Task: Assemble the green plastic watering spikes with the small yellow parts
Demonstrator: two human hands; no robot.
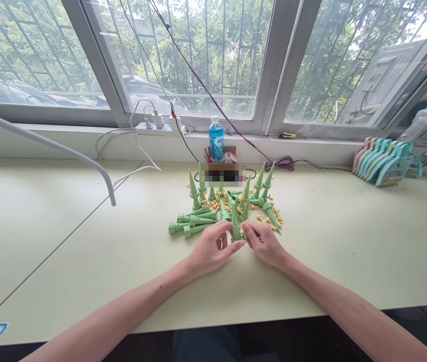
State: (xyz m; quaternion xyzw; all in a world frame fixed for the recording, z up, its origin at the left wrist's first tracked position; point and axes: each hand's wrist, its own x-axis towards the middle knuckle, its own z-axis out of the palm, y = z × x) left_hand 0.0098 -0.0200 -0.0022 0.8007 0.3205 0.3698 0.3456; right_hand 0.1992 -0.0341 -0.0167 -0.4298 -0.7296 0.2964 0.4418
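My left hand (211, 247) is closed round the base of a green plastic watering spike (235, 221), which stands point up. My right hand (264, 243) is pinched close against the spike's right side, at a small yellow valve (242, 233) mostly hidden by the fingertips. Behind both hands, several more green spikes (259, 182) stand upright. To the left lies a group of green spikes (203, 219) on their sides, capped ends showing. Loose yellow valves (217, 205) are scattered among them, and another green spike (273, 218) lies slanted at the right.
A blue drink bottle (216, 140) stands in a small cardboard box (230, 153) near the window. Coiled red-and-blue wire (285, 163) lies behind the spikes. Pastel hangers (385, 161) are at the right. A white tube (63, 146) arches over the table's left; a power strip (153, 128) sits on the sill.
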